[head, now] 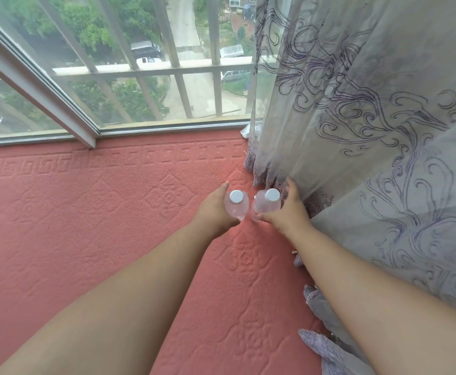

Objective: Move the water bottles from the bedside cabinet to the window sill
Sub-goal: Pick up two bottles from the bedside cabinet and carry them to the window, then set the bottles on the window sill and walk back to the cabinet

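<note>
No readable text, label, brand, number or sign anywhere. Both water bottles (251, 205), centre of frame, are clear with plain white caps, no label visible. The red mat (86, 226) has only embossed patterns, the curtain (370, 131) at right only purple swirls. Vehicles outside, upper frame, too small to read.

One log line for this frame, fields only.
left hand: grips left bottle | right hand: grips right bottle | bottles: upright, over red sill | beside curtain
</note>
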